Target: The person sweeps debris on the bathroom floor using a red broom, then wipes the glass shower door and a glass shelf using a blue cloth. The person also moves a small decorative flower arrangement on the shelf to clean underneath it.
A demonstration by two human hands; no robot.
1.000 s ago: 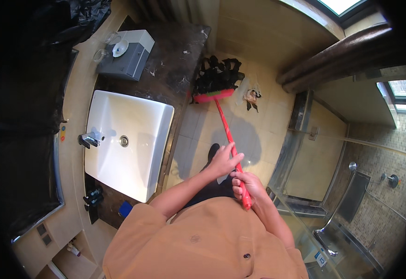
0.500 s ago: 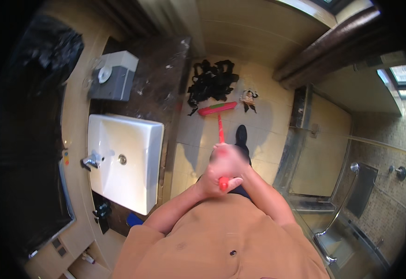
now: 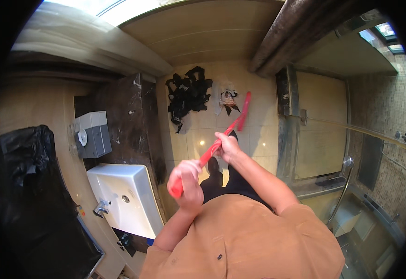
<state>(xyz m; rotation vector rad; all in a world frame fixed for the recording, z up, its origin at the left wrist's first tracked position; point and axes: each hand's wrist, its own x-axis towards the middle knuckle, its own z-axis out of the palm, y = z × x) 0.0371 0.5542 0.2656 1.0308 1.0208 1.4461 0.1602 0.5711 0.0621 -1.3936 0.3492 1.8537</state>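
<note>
I hold a red-handled broom [image 3: 210, 153] slantwise in front of me. My left hand [image 3: 187, 182] is wrapped round the top end of its handle, low and to the left. Further down the handle, my right hand [image 3: 229, 148] grips it too. The pink broom head [image 3: 244, 110] rests on the tiled floor, right of a small heap of pale and dark scraps [image 3: 228, 99]. Left of that heap lies a larger tangled pile of black material [image 3: 188, 93], apart from the broom.
To the left runs a dark marble counter [image 3: 121, 104] with a grey and white box [image 3: 93, 135] and a white sink [image 3: 145, 197]. A black plastic covering [image 3: 24, 186] hangs beyond. A glass-fronted shower [image 3: 321, 125] stands to the right, a dark curtain [image 3: 286, 39] at the far side.
The broom head has swung rightward, from near the black pile to the right of the small heap. My hands have moved apart, the left one out to the left. The view has turned.
</note>
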